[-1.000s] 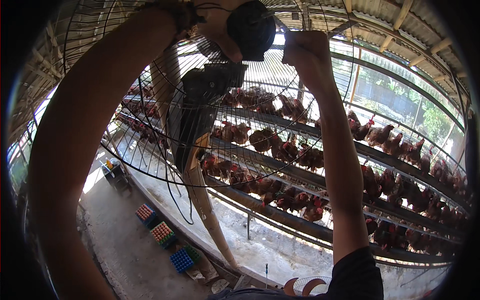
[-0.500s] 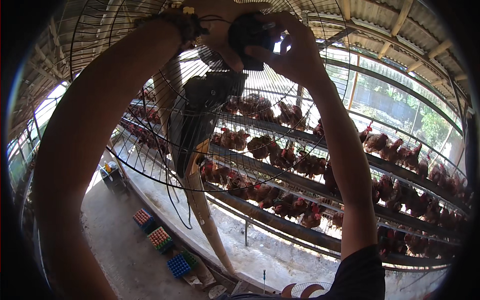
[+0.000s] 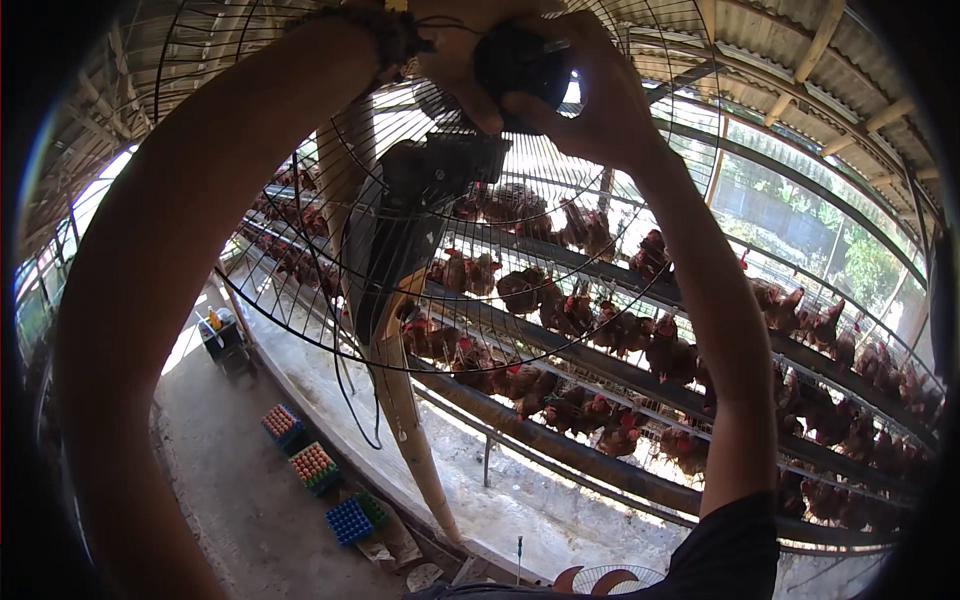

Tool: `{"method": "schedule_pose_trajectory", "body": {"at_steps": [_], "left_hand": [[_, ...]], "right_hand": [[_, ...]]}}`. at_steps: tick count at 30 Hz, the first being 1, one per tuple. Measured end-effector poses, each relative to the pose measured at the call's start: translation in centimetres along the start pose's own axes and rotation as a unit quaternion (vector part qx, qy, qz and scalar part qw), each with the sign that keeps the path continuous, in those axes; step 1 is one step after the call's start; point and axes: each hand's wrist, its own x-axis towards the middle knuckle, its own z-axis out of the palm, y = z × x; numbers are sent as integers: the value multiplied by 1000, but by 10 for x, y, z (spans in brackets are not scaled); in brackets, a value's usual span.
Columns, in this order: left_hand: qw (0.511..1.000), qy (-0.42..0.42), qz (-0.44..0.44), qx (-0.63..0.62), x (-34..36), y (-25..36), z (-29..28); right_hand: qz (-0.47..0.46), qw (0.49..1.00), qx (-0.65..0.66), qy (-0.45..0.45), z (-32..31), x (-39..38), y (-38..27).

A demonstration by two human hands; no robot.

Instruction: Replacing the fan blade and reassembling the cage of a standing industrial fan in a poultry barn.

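Overhead, a fan's wire guard (image 3: 560,340) spreads around a dark fan motor bracket (image 3: 425,175) fixed to a wooden post (image 3: 410,430). Both my hands are raised to a black rounded fan part (image 3: 520,68) at the guard's middle. My left hand (image 3: 465,55), a dark bracelet at its wrist, presses against the part's left side with its thumb pointing down. From the right, my right hand (image 3: 595,105) closes around the same part, thumb below and fingers above. Backlight darkens both hands, and some fingertips are hidden. A thin cable (image 3: 375,425) hangs in a loop beside the post.
Tiered cages of brown hens (image 3: 600,330) run along the right. On the floor at lower left stand trays of eggs (image 3: 313,463), blue egg trays (image 3: 350,520) and a dark cart (image 3: 225,345). A screwdriver (image 3: 519,560) stands upright near a wire basket (image 3: 620,578).
The view has shifted slightly, and the fan's guard and post sit a little differently in it. Both hands stay on the black part, now slightly further right in the picture.
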Motion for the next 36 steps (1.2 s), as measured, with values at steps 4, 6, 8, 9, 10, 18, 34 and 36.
{"method": "schedule_pose_trajectory", "body": {"at_steps": [4, 6, 8, 9, 10, 18, 34, 36], "left_hand": [[999, 53, 9, 7, -3, -3, 8], [1000, -15, -3, 6, -4, 0, -4], [1000, -20, -6, 4, -5, 1, -3], [1000, -19, -6, 5, -6, 0, -3], [1000, -18, -8, 4, -5, -2, 3], [990, -111, -54, 61, 15, 2, -3], [998, 21, 51, -16, -27, -31, -5], [990, 135, -7, 41, -18, -46, -1]], "right_hand": [[-45, 997, -33, -50, -6, 9, 8], [-64, 996, 18, -60, -8, 18, 10], [-21, 997, 16, -75, -9, 17, 1], [22, 996, 8, -85, -10, 18, -3], [20, 996, 7, -86, -7, 17, -4], [148, 970, -142, 133, 51, -8, -29], [-3, 993, -44, 110, 24, -2, -11], [7, 995, -32, 92, 19, -10, -3]]}}
